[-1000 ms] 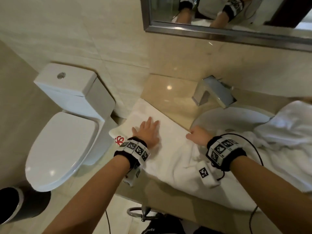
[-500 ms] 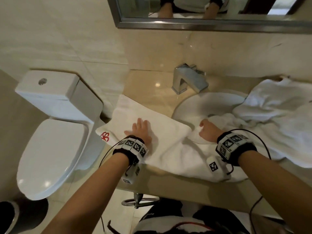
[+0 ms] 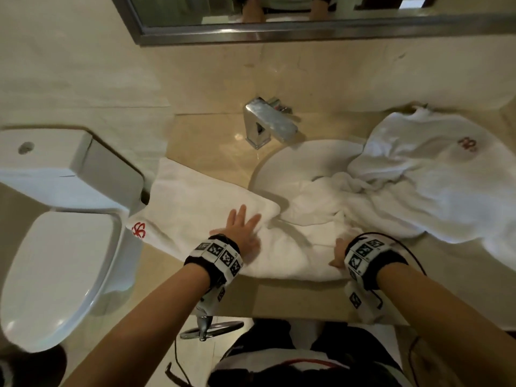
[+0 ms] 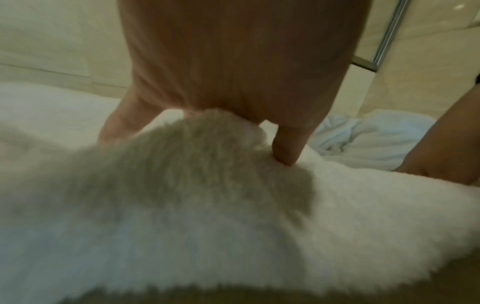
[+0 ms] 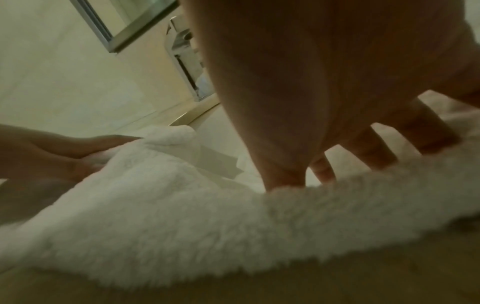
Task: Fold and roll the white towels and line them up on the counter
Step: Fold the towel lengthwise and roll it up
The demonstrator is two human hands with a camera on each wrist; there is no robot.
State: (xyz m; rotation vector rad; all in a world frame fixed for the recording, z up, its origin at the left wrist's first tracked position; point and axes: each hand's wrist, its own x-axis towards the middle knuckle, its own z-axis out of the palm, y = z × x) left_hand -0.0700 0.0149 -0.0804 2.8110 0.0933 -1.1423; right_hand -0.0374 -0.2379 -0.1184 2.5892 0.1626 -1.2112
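Note:
A white towel with a red logo lies folded on the left of the counter, and its right part sags toward the sink. My left hand lies flat on it with fingers spread; in the left wrist view the thumb presses into the pile. My right hand rests on the same towel at the counter's front edge, and its fingers reach straight down behind a ridge of cloth. A second white towel with a red logo lies crumpled on the right.
A chrome faucet stands behind the white sink basin, into which loose towel cloth droops. A toilet sits left of the counter. Bare counter shows behind the folded towel. A mirror frame runs above.
My right hand has come back from the towel's far edge by the sink to the front edge. My left hand has slid right along the towel, away from the logo.

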